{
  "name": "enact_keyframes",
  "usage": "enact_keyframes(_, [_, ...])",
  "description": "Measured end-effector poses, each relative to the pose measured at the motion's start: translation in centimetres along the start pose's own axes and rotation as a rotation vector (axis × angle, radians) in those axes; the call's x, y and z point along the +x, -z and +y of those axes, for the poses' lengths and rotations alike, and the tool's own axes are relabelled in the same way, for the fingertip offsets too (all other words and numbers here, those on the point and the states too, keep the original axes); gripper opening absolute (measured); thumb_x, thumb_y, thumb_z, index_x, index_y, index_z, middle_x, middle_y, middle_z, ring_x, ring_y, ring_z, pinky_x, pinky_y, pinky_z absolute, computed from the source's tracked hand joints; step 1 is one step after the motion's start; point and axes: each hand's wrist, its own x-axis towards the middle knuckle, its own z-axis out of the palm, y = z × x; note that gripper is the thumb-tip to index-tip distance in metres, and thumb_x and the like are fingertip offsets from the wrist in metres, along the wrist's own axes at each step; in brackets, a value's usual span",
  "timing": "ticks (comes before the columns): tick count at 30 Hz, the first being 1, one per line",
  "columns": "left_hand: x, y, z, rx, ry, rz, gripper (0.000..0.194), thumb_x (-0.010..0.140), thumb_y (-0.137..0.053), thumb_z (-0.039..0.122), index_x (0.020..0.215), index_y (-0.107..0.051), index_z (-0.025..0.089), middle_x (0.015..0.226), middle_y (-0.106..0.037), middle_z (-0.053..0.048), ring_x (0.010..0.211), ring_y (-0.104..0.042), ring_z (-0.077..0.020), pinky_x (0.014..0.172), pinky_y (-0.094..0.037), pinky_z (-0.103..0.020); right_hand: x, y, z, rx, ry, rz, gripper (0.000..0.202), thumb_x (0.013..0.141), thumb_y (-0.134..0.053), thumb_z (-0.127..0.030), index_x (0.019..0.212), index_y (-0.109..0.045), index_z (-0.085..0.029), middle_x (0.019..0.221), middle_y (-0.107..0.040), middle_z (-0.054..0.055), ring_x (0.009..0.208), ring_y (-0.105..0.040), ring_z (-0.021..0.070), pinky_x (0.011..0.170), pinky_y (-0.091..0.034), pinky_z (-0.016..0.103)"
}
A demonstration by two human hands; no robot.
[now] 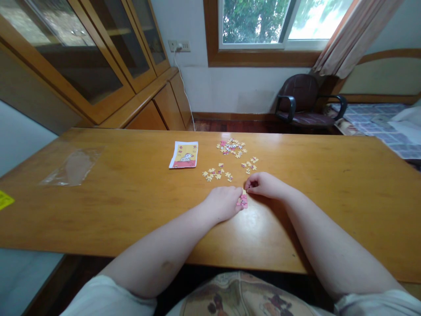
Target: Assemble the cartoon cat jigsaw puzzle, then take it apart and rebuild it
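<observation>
A small block of joined pink and yellow jigsaw pieces lies on the wooden table in front of me. My left hand grips its left side, thumb and fingers closed on the edge and covering part of it. Curled in a pinch at the block's upper right corner is my right hand, its fingertips on a yellow jigsaw piece that is mostly hidden. Loose yellow pieces are scattered just beyond my left hand. Another small group of pieces sits beyond my right hand.
Farther back is a larger heap of mixed pieces. A picture card with a white animal stands out left of it. A clear plastic bag lies at the table's left. Beyond the table are a chair and a cabinet.
</observation>
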Motion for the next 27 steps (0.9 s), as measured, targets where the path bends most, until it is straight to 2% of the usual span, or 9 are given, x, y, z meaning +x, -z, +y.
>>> enact_keyframes(11, [0.0,-0.2,0.3,-0.001,0.017,0.032,0.024,0.083,-0.049,0.038,0.099,-0.055,0.021,0.098,-0.067,-0.008,0.089,-0.066,-0.0270,0.072,-0.052,-0.037,0.0,0.0,0.0,-0.016,0.014,-0.021,0.014,0.066,-0.063,-0.023,0.077,-0.070,-0.019,0.068,-0.065,-0.002,0.062,-0.056,0.0122,0.060,-0.041,0.023])
enact_keyframes(22, [-0.1,-0.2,0.6,-0.002,0.023,0.032,0.028,0.084,-0.048,0.041,0.102,-0.055,0.021,0.099,-0.067,-0.009,0.091,-0.066,-0.0273,0.075,-0.052,-0.037,0.1,0.0,0.2,-0.007,0.024,-0.032,0.014,0.068,-0.063,-0.026,0.078,-0.069,-0.018,0.068,-0.066,-0.001,0.062,-0.056,0.0128,0.060,-0.041,0.024])
enact_keyframes(25, [-0.1,0.4,0.0,-0.028,0.019,0.068,0.032,0.084,-0.047,0.047,0.102,-0.054,0.021,0.100,-0.068,-0.008,0.090,-0.066,-0.0269,0.073,-0.051,-0.036,0.1,0.1,0.2,0.024,0.019,-0.036,0.015,0.071,-0.063,-0.030,0.078,-0.069,-0.018,0.071,-0.067,0.000,0.064,-0.058,0.0135,0.062,-0.042,0.024])
enact_keyframes(27, [-0.1,1.0,-1.2,-0.042,0.054,0.073,0.031,0.084,-0.047,0.047,0.101,-0.053,0.022,0.100,-0.068,-0.007,0.090,-0.065,-0.0260,0.073,-0.051,-0.035,0.1,0.2,0.0,0.026,0.020,-0.037,0.017,0.073,-0.062,-0.032,0.079,-0.068,-0.018,0.072,-0.067,0.000,0.066,-0.058,0.0140,0.064,-0.043,0.025])
